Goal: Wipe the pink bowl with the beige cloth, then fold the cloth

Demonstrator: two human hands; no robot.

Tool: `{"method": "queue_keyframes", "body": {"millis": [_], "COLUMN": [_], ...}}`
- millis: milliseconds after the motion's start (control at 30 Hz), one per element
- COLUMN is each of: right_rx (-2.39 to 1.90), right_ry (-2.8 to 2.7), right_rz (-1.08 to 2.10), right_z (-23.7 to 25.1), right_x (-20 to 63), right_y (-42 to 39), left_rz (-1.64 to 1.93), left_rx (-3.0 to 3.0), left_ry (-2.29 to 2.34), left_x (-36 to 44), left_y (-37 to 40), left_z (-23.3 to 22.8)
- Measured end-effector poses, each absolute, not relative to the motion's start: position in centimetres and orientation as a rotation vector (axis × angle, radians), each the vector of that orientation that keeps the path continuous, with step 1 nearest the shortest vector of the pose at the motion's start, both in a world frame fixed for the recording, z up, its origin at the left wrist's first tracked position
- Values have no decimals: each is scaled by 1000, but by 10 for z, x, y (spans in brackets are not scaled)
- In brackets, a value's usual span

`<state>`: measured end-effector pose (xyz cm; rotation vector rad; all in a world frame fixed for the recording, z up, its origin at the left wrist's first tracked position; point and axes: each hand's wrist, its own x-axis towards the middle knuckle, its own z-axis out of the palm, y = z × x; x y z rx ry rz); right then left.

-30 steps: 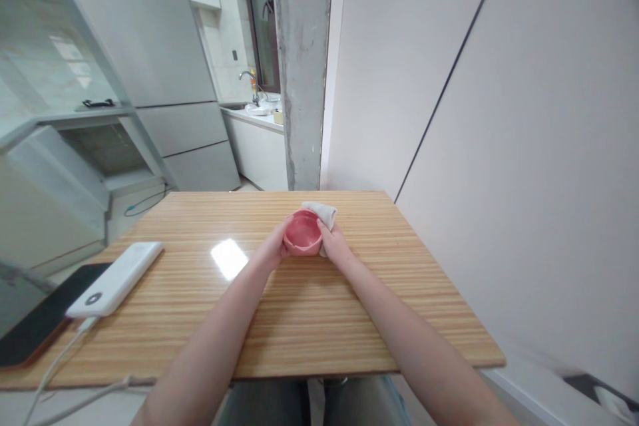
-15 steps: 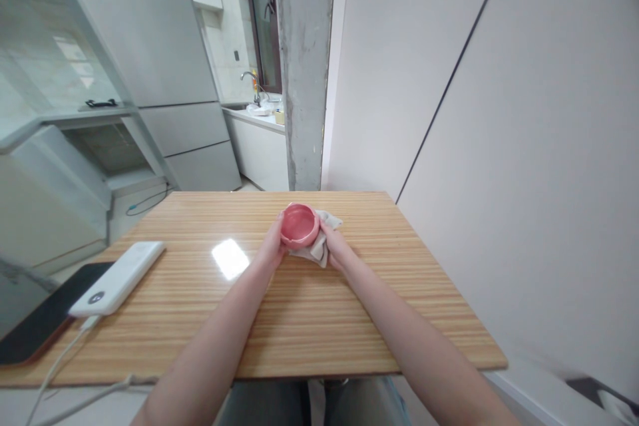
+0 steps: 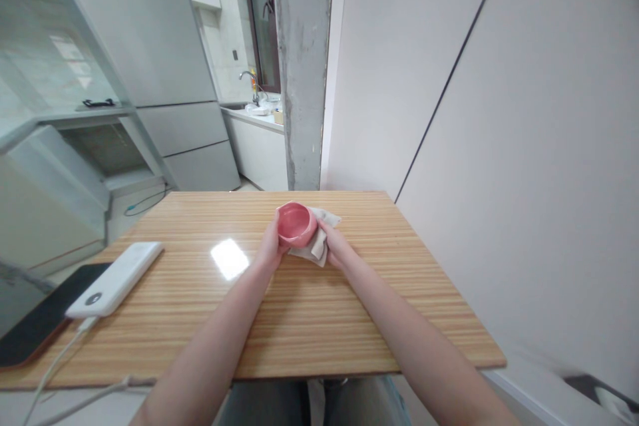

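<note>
Wood-grain bench (image 3: 399,306) in front of me, grey fridge (image 3: 164,33) beyond it at left. Pink bowl (image 3: 294,221) is held over the bench's far half, about mid-width; can't tell if it touches down. My left grip (image 3: 271,239) is closed round its left wall; right grip (image 3: 337,245) has the cloth (image 3: 315,248) bunched against the right side. I'd guess light, stiff, slick, maybe brittle if ceramic, so best held by opposite walls under the rim. Mouth faces up, seems tipped toward me; near-round, no clear long axis.
</note>
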<state>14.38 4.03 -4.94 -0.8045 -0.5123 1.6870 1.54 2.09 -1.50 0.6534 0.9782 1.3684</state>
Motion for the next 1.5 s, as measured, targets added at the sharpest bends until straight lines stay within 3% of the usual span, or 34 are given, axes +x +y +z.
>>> {"method": "queue_keyframes", "body": {"millis": [300,600,900,1100,1500], "right_rx": [-866,-814,-938,-847,-956], "right_ry": [-460,-540,-463,-478,-494], "right_rz": [1551,1642,1496,1629,1488], "right_z": [-51,-52,-57,-58,-53], "right_x": [152,142,152,141,150], "right_y": [45,42,49,45,45], "left_rz": [1132,1331,1195,1425,1237], "left_rx": [738,744,727,695,754], "left_ry": [1071,1073,1105,1024,1147], "left_x": [18,17,18,19,19], "left_y": [16,21,18,22,18], "left_z": [-16,-23,-26,-21,-24]}}
